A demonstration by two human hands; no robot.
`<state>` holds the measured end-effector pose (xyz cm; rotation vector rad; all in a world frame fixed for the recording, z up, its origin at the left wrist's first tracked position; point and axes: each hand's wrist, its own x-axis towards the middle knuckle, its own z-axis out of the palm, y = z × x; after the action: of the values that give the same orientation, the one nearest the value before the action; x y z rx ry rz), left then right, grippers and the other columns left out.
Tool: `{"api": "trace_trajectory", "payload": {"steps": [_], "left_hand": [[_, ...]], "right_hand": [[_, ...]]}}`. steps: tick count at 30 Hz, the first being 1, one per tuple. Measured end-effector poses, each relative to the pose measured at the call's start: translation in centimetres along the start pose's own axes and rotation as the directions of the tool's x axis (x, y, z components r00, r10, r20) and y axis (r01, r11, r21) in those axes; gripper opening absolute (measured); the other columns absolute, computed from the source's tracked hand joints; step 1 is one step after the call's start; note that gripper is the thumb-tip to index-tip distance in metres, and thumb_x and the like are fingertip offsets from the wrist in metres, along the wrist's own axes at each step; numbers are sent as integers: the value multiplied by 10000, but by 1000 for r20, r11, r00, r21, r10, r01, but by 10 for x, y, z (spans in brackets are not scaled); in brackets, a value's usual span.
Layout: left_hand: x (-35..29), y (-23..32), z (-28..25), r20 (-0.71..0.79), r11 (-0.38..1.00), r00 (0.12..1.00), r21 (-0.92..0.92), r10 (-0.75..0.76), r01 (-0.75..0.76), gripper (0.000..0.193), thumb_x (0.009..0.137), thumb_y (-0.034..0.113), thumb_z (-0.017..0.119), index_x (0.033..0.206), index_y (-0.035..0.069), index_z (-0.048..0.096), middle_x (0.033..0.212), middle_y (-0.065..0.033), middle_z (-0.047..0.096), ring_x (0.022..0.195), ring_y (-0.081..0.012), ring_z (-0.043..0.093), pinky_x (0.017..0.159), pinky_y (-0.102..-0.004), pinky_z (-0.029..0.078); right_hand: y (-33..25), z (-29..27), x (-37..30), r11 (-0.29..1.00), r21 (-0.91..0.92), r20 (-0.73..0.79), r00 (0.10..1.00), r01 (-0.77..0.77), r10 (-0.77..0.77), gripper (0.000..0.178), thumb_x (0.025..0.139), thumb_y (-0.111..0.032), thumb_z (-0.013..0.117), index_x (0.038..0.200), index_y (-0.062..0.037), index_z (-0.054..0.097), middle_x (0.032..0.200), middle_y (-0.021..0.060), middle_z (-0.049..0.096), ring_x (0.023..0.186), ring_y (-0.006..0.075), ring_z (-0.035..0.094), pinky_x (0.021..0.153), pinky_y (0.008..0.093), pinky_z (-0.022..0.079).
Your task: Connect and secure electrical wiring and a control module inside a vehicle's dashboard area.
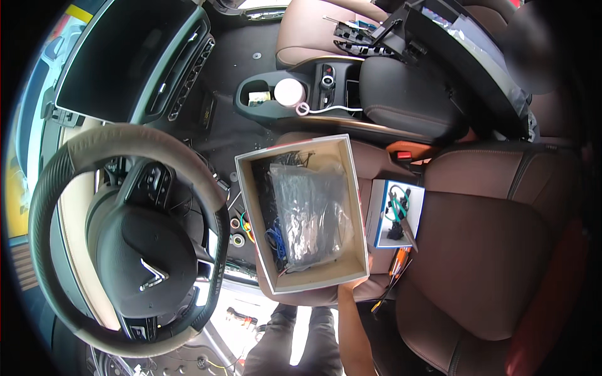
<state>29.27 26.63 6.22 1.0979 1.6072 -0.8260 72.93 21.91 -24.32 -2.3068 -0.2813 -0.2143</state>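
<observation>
Head view: the right forearm [354, 338] enters from the lower edge, and the right hand [355, 283] touches the near right corner of the open box [353, 207], over the brown seat [470, 250]. The box hides most fingers, so how far they close I cannot tell; the left hand is out of view. A gap separates box and steering wheel [141, 254]; a blue-edged tray [414, 199] is just beside, at right.

The box [320, 274] looks matt cardboard, the bag [307, 213] glossy plastic.
</observation>
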Motion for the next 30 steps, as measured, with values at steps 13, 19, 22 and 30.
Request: {"api": "trace_trajectory", "payload": {"steps": [13,19,22,30], "left_hand": [[-60,287,-34,-12,547,558,-180,830,-817,295,1042,183,512,1166,-70,597,1057,-184,698,969,-241,662,895,-362,515],[-6,641,21,-837,-422,229,-463,496,-779,168,1049,180,545,962,42,587,776,-29,567,705,-101,528,645,-263,424],[37,796,-32,-890,-392,162,-342,426,-854,186,1026,186,555,984,11,604,814,-42,610,714,-131,557,648,-286,458],[220,1031,-143,-350,140,-203,744,914,-653,332,918,367,651,1035,74,756,1107,-177,722,1078,-360,667,967,-469,500]], "right_hand": [[-9,-61,71,892,289,-127,910,-347,395,119,1060,-146,472,1013,-45,516,804,4,462,687,102,407,615,287,355],[-159,-15,350,822,369,-55,894,433,-446,86,935,-85,672,980,-13,657,873,120,620,778,272,609,709,357,499],[-193,38,427,670,138,152,653,729,-742,179,893,-176,726,999,-46,666,912,130,629,841,342,596,778,427,485],[-169,62,439,667,69,173,650,742,-740,110,808,-136,710,863,-103,620,839,65,561,791,282,577,710,419,472]]}}
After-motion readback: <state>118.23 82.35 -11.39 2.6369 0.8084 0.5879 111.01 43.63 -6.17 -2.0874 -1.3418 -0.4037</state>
